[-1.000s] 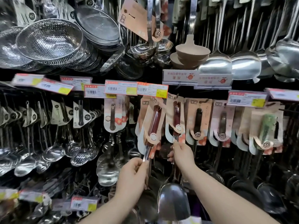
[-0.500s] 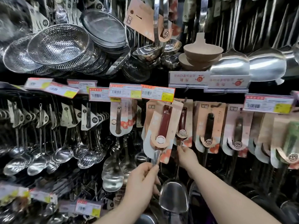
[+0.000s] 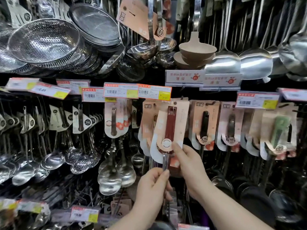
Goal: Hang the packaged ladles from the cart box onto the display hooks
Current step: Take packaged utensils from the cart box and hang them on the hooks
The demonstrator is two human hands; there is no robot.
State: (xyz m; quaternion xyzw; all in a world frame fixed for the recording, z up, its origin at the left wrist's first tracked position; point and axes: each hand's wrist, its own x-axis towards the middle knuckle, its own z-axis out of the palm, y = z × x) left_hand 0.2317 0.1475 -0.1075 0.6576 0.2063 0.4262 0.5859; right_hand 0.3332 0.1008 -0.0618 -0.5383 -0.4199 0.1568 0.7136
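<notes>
Ladle packaging fills the middle row of this shop wall, and the one being handled is a packaged ladle (image 3: 170,127) with a dark red handle on a pale pink card. It is raised against the row, tilted slightly with its top to the right. Its top edge sits just under an orange-edged price label (image 3: 154,93). Whether its hanging hole is over a hook cannot be told, since the label and card cover that spot. The left hand (image 3: 152,186) has its fingers curled tight round the ladle's steel shaft (image 3: 165,161) just below the card. The right hand (image 3: 189,163) pinches the card's lower edge, one digit pressed on the front beside the round emblem. More cards of the same kind (image 3: 147,123) hang directly behind and to the left of it. To the right hang a black-handled pack (image 3: 205,125) and, farther along, a green-handled pack (image 3: 280,130). Bare steel spoons (image 3: 116,173) dangle to the left of the hands. Perforated colanders (image 3: 43,40) and a beige ladle (image 3: 196,50) hang on the row above.
</notes>
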